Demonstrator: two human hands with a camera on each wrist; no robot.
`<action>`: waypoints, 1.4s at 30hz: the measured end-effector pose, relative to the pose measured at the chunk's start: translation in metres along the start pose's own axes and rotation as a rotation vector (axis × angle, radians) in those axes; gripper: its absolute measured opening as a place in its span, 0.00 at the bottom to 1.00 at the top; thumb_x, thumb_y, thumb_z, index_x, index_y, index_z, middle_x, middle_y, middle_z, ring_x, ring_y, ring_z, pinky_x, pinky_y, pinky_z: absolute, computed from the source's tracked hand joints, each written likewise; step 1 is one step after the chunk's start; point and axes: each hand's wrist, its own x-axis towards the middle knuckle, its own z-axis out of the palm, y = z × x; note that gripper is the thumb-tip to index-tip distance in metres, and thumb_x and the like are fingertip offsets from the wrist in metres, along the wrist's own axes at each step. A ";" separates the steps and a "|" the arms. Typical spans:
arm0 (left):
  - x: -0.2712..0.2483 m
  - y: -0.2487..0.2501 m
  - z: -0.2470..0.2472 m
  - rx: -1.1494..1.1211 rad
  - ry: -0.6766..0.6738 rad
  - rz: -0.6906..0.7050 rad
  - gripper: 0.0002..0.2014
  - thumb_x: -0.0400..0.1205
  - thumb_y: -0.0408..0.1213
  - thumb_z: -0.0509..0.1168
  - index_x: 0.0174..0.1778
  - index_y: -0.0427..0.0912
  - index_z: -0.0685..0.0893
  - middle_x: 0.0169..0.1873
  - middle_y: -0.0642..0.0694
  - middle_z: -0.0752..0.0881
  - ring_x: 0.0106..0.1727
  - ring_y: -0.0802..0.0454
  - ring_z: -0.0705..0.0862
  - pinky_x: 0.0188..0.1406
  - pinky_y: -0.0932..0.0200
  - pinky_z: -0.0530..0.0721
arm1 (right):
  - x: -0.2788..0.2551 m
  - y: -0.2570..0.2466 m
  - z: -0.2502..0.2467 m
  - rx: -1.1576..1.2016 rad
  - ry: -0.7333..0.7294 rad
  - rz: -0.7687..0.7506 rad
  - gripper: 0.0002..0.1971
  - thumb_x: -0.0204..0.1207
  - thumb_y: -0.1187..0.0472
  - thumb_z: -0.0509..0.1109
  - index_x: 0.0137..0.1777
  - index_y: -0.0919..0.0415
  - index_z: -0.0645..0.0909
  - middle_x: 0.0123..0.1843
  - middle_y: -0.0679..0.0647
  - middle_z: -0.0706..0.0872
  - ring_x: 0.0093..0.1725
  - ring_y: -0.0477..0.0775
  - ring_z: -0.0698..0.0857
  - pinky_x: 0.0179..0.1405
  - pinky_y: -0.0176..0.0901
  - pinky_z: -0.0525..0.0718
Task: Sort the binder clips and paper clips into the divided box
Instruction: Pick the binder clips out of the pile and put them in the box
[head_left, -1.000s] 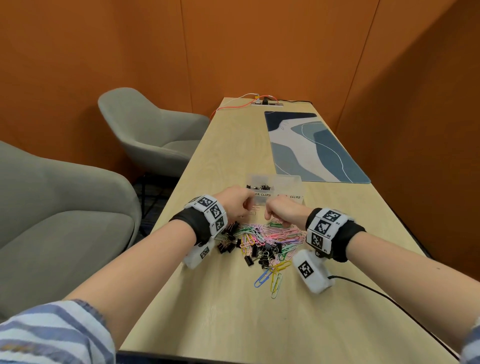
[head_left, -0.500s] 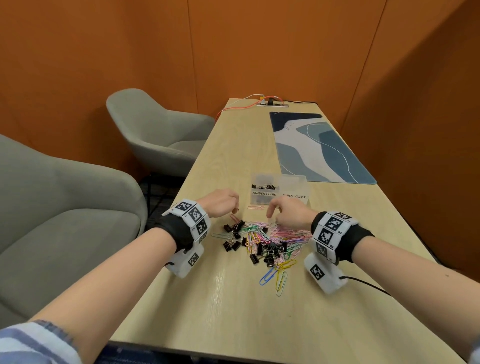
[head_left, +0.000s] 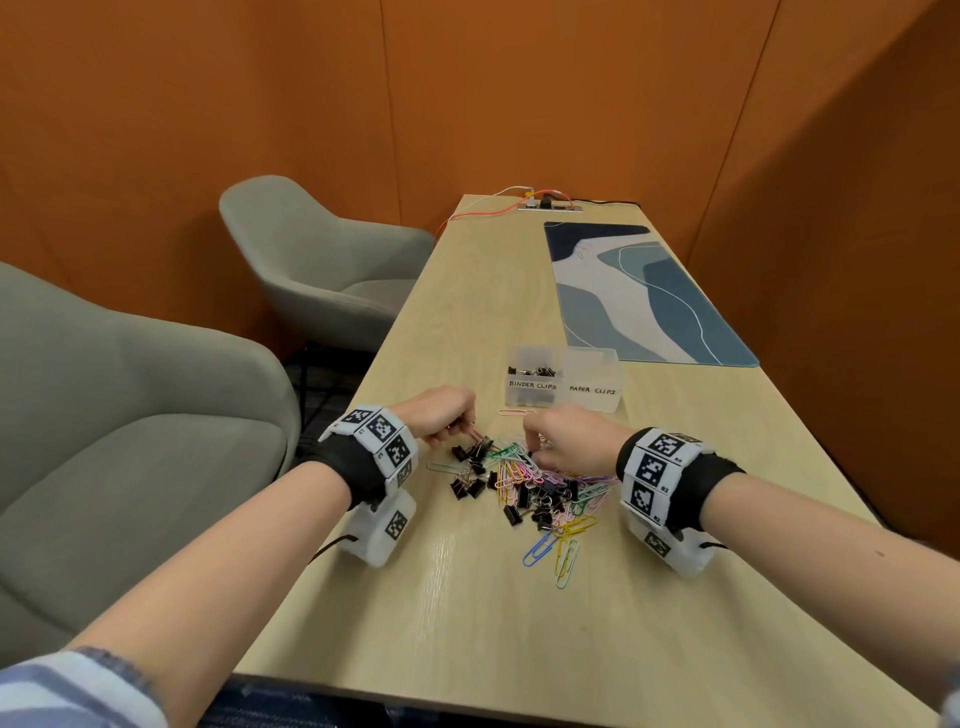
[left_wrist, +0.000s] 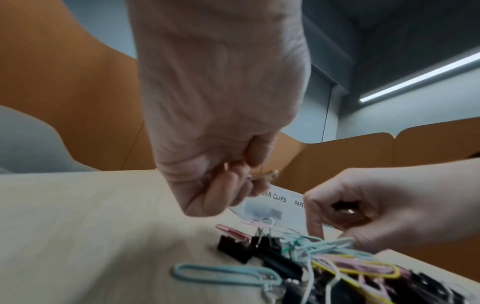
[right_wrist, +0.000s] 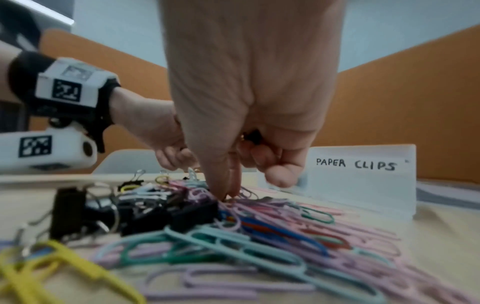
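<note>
A mixed pile (head_left: 530, 488) of coloured paper clips and black binder clips lies on the wooden table (head_left: 467, 597). Behind it stands the clear divided box (head_left: 563, 402). Its left half, labelled BINDER CLIPS, holds black binder clips; I see nothing in the right half, labelled PAPER CLIPS (right_wrist: 355, 164). My left hand (head_left: 462, 423) hovers at the pile's far left edge. Its curled fingers pinch a thin wire clip (left_wrist: 265, 176) whose kind I cannot make out. My right hand (head_left: 535, 447) is on the pile's far side. Thumb and forefinger (right_wrist: 221, 185) dig into the paper clips, and the other fingers curl round a black binder clip (right_wrist: 253, 135).
A lone pink paper clip (head_left: 517, 412) lies just in front of the box. A blue patterned mat (head_left: 649, 296) covers the far right of the table, with a power strip and cables (head_left: 550, 205) at the far end. Two grey chairs (head_left: 322, 270) stand left of the table edge.
My hands were close together near the box. The left hand has drawn away to the pile's left edge, and the right hand's fingertips have dropped into the paper clips.
</note>
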 end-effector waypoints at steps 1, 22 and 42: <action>0.001 -0.001 0.001 0.034 0.015 0.015 0.16 0.82 0.40 0.53 0.28 0.42 0.72 0.26 0.48 0.70 0.23 0.57 0.68 0.23 0.61 0.69 | -0.001 0.000 0.001 -0.033 0.001 -0.022 0.09 0.78 0.61 0.63 0.53 0.63 0.80 0.54 0.60 0.86 0.54 0.61 0.82 0.46 0.46 0.77; 0.011 -0.009 0.005 0.586 0.038 0.212 0.16 0.83 0.42 0.62 0.60 0.34 0.81 0.63 0.45 0.85 0.59 0.47 0.83 0.54 0.57 0.80 | 0.001 0.010 -0.006 0.324 0.024 0.239 0.09 0.82 0.60 0.50 0.44 0.63 0.68 0.43 0.58 0.78 0.44 0.57 0.74 0.41 0.45 0.70; 0.020 -0.003 0.002 -0.064 -0.189 0.056 0.07 0.87 0.37 0.58 0.44 0.39 0.74 0.42 0.38 0.82 0.20 0.60 0.81 0.32 0.65 0.90 | 0.010 0.023 -0.015 1.616 -0.147 0.579 0.11 0.79 0.63 0.58 0.34 0.62 0.72 0.29 0.55 0.74 0.24 0.50 0.74 0.21 0.37 0.81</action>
